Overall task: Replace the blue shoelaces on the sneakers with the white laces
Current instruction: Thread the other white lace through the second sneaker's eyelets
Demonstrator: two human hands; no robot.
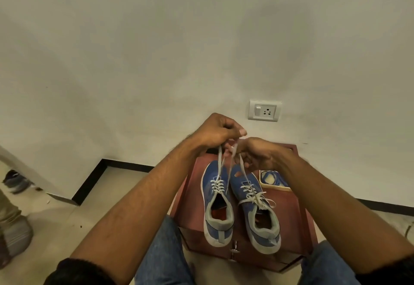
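Item: two blue sneakers on a red-brown box [298, 213], toes pointing away from the person, heels near the knees. Left sneaker [218, 204] – white lace [220, 163] threaded through the eyelets, both free ends drawn up and away past the toe into the hands. Right sneaker [255, 208] – white lace already tied in a bow [259, 198] at the tongue. Blue laces [272, 178]: removed, heaped in a shallow tray [276, 187] just beside the right sneaker's toe. Left hand [216, 132]: fingers curled, gripping one lace end, thumb pressed on top. Right hand [257, 152]: fingers curled around the other end, just beside the left hand, nearly touching it. Key relation: the lace runs lengthwise from the eyelets up to the fingers, so the sneaker lies below and nearer the body than both hands; each hand is about equally close. Judgement: lacing looks nearly done; tying the left bow likely remains. Wall socket [264, 111] behind.
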